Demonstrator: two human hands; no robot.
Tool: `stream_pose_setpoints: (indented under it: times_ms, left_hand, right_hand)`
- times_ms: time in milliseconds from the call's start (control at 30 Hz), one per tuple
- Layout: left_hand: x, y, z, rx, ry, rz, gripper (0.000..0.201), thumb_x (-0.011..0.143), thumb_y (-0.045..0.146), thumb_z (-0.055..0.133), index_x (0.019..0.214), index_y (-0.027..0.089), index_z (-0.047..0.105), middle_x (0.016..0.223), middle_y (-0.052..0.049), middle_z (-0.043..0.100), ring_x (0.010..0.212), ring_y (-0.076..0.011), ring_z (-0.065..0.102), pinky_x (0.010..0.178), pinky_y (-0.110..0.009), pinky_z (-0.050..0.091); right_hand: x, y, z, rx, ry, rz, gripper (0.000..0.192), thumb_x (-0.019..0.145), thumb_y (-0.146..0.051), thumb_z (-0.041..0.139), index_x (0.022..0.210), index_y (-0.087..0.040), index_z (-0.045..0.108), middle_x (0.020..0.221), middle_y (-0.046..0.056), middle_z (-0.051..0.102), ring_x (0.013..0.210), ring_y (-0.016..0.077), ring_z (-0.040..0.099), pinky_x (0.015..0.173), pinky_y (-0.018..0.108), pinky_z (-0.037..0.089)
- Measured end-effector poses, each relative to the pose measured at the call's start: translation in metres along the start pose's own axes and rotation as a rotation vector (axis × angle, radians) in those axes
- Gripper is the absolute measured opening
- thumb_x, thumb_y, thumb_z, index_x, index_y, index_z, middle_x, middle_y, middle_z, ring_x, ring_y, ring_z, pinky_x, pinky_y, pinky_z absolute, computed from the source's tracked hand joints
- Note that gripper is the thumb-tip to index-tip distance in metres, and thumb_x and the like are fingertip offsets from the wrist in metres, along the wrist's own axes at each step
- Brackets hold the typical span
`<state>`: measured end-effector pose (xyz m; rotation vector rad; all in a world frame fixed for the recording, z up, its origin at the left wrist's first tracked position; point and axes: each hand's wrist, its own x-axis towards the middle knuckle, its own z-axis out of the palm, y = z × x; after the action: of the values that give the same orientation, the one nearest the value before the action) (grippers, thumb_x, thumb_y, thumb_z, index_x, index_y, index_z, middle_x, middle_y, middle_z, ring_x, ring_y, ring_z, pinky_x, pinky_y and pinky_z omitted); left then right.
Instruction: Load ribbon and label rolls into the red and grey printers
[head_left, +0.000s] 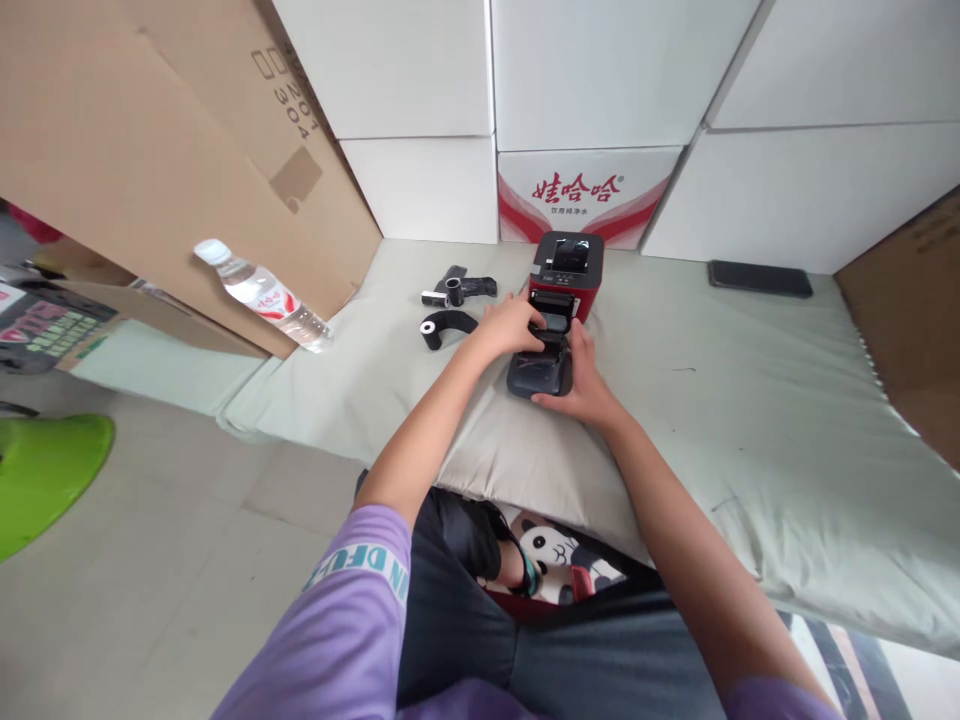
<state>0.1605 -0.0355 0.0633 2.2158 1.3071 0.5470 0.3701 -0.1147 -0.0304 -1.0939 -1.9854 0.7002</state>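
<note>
A red and black label printer (pixel 564 270) stands on a pale green mat, with its black lid (pixel 538 376) folded open toward me. My left hand (pixel 511 325) reaches into the open compartment and its fingers rest on a black part inside. My right hand (pixel 579 378) lies on the right side of the lid and steadies it. Left of the printer lie a curved black roll holder (pixel 446 328) and another black part (pixel 459 288) with a small cylinder.
A plastic water bottle (pixel 262 295) leans on a brown cardboard box (pixel 150 140) at the left. White cartons (pixel 585 190) stack behind the printer. A black phone (pixel 760 278) lies at the back right. A green object (pixel 45 470) sits on the floor, left.
</note>
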Motion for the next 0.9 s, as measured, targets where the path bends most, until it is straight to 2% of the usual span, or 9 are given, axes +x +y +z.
stream_pose_setpoints:
  times_ms: [100,200,267,333,433,533,600,733,900]
  left_hand:
    - [-0.012,0.001,-0.022,-0.089,0.076,0.068,0.029,0.068,0.027,0.085,0.096,0.024,0.086,0.151,-0.011,0.068,0.141,-0.0455,0.062,0.126,-0.062,0.044]
    - [-0.033,-0.009,-0.048,-0.338,0.200,0.021,0.034,0.074,0.026,0.083,0.107,0.019,0.079,0.123,-0.013,0.080,0.126,-0.0366,0.074,0.120,-0.057,0.052]
    - [-0.050,-0.026,-0.066,-0.553,0.326,-0.041,0.038,0.078,0.028,0.082,0.113,0.019,0.072,0.115,-0.010,0.080,0.114,-0.0303,0.078,0.111,-0.052,0.061]
    - [-0.063,-0.050,-0.079,-0.706,0.512,-0.085,0.041,0.079,0.027,0.084,0.116,0.022,0.067,0.122,-0.008,0.077,0.112,-0.0262,0.079,0.104,-0.046,0.065]
    - [-0.075,-0.093,-0.090,-0.803,0.753,-0.215,0.033,0.083,0.028,0.083,0.109,0.023,0.064,0.119,-0.006,0.075,0.106,-0.0217,0.080,0.095,-0.037,0.067]
    - [-0.079,-0.133,-0.087,-0.633,0.993,-0.465,0.028,0.084,0.026,0.081,0.099,0.021,0.058,0.109,-0.005,0.074,0.097,-0.0178,0.078,0.092,-0.033,0.064]
    - [-0.082,-0.151,-0.079,-0.380,1.066,-0.636,0.032,0.082,0.025,0.082,0.095,0.022,0.053,0.106,-0.003,0.073,0.102,-0.0171,0.075,0.097,-0.031,0.061]
    - [-0.091,-0.163,-0.065,0.007,0.999,-0.888,0.039,0.084,0.035,0.085,0.098,0.024,0.051,0.107,-0.003,0.075,0.111,-0.0239,0.074,0.106,-0.039,0.056]
    - [-0.094,-0.155,-0.058,0.221,0.877,-0.967,0.043,0.082,0.047,0.087,0.104,0.023,0.059,0.128,-0.016,0.075,0.137,-0.0408,0.062,0.120,-0.061,0.042]
  right_hand:
    - [-0.001,0.002,0.001,0.003,-0.004,-0.002,0.157,0.064,-0.086,0.084,0.175,-0.034,-0.015,0.185,0.016,-0.003,0.175,0.0466,0.002,0.137,0.073,0.021]
    - [-0.002,0.001,0.002,-0.010,-0.007,0.009,0.152,0.067,-0.082,0.084,0.175,-0.034,-0.012,0.185,0.016,-0.003,0.175,0.0457,0.003,0.138,0.071,0.021]
    - [-0.002,-0.001,0.002,-0.015,-0.006,0.034,0.151,0.068,-0.079,0.086,0.176,-0.033,-0.008,0.185,0.016,-0.001,0.175,0.0461,0.004,0.139,0.071,0.019]
    - [-0.002,-0.002,0.002,-0.008,-0.008,0.054,0.153,0.066,-0.078,0.087,0.177,-0.031,-0.007,0.185,0.017,0.000,0.175,0.0471,0.004,0.139,0.071,0.018]
    - [-0.002,-0.004,0.002,-0.001,-0.014,0.062,0.154,0.066,-0.079,0.086,0.177,-0.030,-0.009,0.185,0.018,-0.001,0.175,0.0476,0.003,0.138,0.073,0.017]
    - [-0.002,-0.003,0.002,-0.001,-0.013,0.053,0.152,0.067,-0.077,0.086,0.177,-0.032,-0.009,0.185,0.017,-0.001,0.175,0.0465,0.003,0.138,0.073,0.017]
    - [-0.002,-0.002,0.001,-0.003,-0.013,0.050,0.152,0.067,-0.077,0.087,0.176,-0.033,-0.009,0.185,0.016,0.000,0.175,0.0466,0.003,0.138,0.074,0.017]
    - [-0.002,-0.001,0.001,-0.007,-0.017,0.054,0.152,0.067,-0.079,0.086,0.176,-0.034,-0.008,0.185,0.016,0.002,0.174,0.0483,0.005,0.137,0.075,0.018]
    - [-0.002,0.001,0.000,-0.016,-0.019,0.046,0.152,0.066,-0.079,0.087,0.176,-0.036,-0.009,0.184,0.016,0.001,0.174,0.0490,0.006,0.136,0.076,0.019]
